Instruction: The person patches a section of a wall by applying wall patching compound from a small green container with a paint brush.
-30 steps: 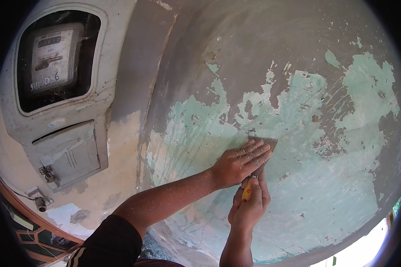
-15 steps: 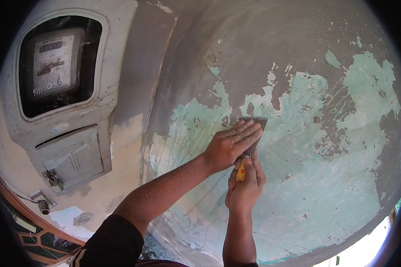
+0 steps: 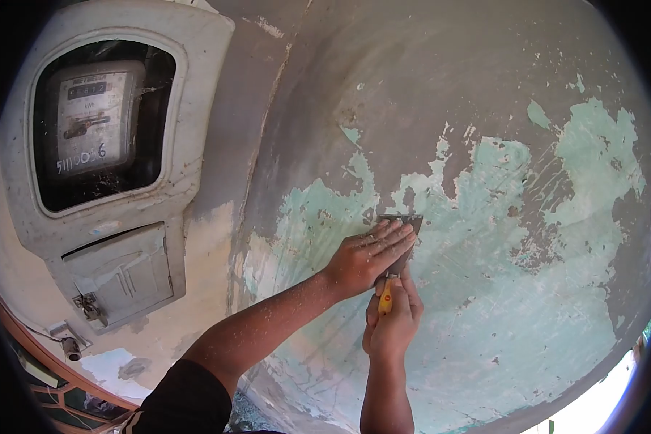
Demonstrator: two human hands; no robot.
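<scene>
My right hand [image 3: 393, 318] is wrapped around the yellow handle [image 3: 386, 296] of a scraper, whose wide dark metal blade [image 3: 406, 249] points up the wall. Flat across that blade lies my left hand [image 3: 367, 258], fingers stretched out and pressing on it. The blade's top edge meets the wall [image 3: 499, 304] where green paint is flaking and bare grey plaster shows. Pale specks of dust dot my left hand and forearm. Part of the blade is hidden under my left fingers.
On the left, a grey electric meter box [image 3: 210, 94] juts from the wall, with a small latched door [image 3: 123, 278] below its window. A pipe end with a cable [image 3: 71, 349] sticks out lower down. Brown window framing [image 3: 22, 329] stands at the lower left.
The view has shifted, so the wall and meter box sit lower in it. My hands and the scraper have slid slightly down and left along the wall, with the same hold.
</scene>
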